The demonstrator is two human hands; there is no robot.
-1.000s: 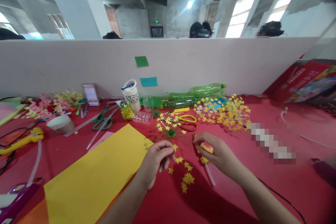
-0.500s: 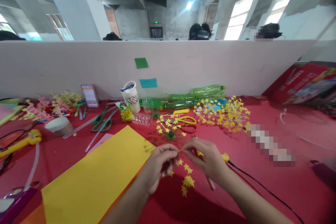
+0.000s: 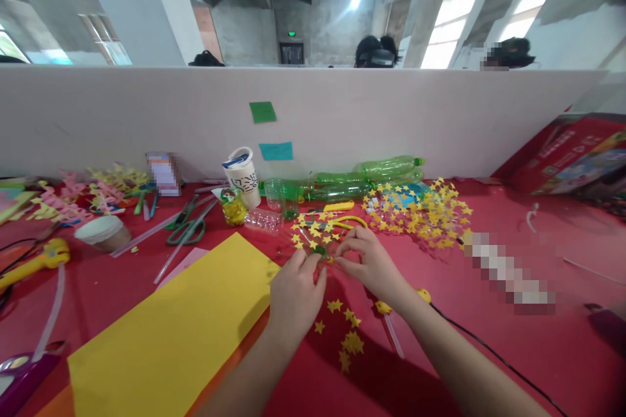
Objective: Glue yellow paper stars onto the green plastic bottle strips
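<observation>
A cut green bottle piece (image 3: pixel 319 251) lies on the table, its splayed thin strips tipped with yellow paper stars (image 3: pixel 315 228). My left hand (image 3: pixel 298 287) is at its near side with the fingers closed on it; the fingertips are partly hidden. My right hand (image 3: pixel 369 267) comes in from the right, thumb and forefinger pinching a small yellow star (image 3: pixel 331 260) close to the green centre. Below my hands, several loose yellow stars (image 3: pixel 352 341) lie on the red table. A yellow glue gun (image 3: pixel 384 307) rests partly under my right forearm.
Yellow card (image 3: pixel 176 339) covers the left front. Behind are scissors (image 3: pixel 186 232), a white cup (image 3: pixel 243 176), green bottles (image 3: pixel 337 191) and a star-covered bunch (image 3: pixel 425 215). A black cord (image 3: pixel 484 339) runs to the right. A white partition (image 3: pixel 391 111) closes the back.
Both hands have moved forward and up to the green bottle piece. They have come apart, and the small yellow star is now in my right hand's pinch.
</observation>
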